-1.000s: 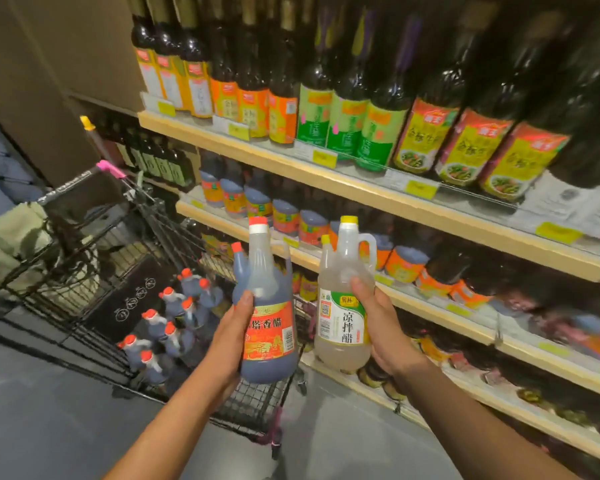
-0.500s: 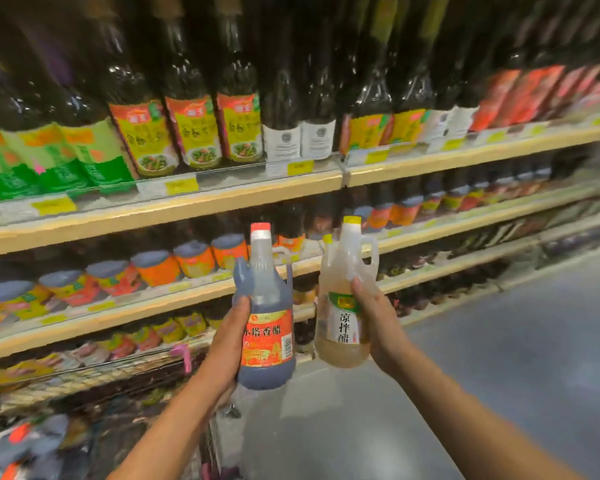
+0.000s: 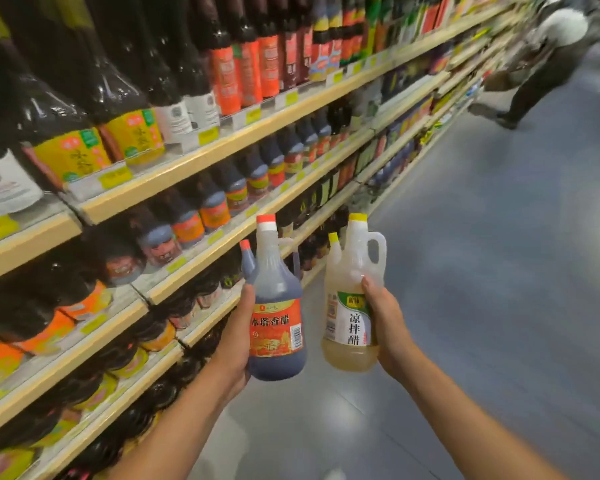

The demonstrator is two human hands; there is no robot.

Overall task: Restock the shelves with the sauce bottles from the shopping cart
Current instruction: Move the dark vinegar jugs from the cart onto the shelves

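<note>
Since half a second ago your view has swung further right along the aisle, so the shelves now run off diagonally to the upper right and more grey floor shows, while both bottles sit at the same height in front of you as before. Your left hand wraps the lower body of the dark vinegar bottle, thumb on the front near the label's left edge, forearm reaching up from the bottom of the frame. Your right hand clasps the pale vinegar bottle from its right side, thumb pressing just above the label.

Both bottles stand upright, close together but apart, held in the air out from the lower shelf edges. The dark one has a red cap, a red-orange label and a small matching bottle attached at its shoulder. The pale one holds yellowish liquid, with a yellow cap, a white and green label, a handle, and its own small bottle attached.

Far up the aisle a blurred person bends toward the shelves.
</note>
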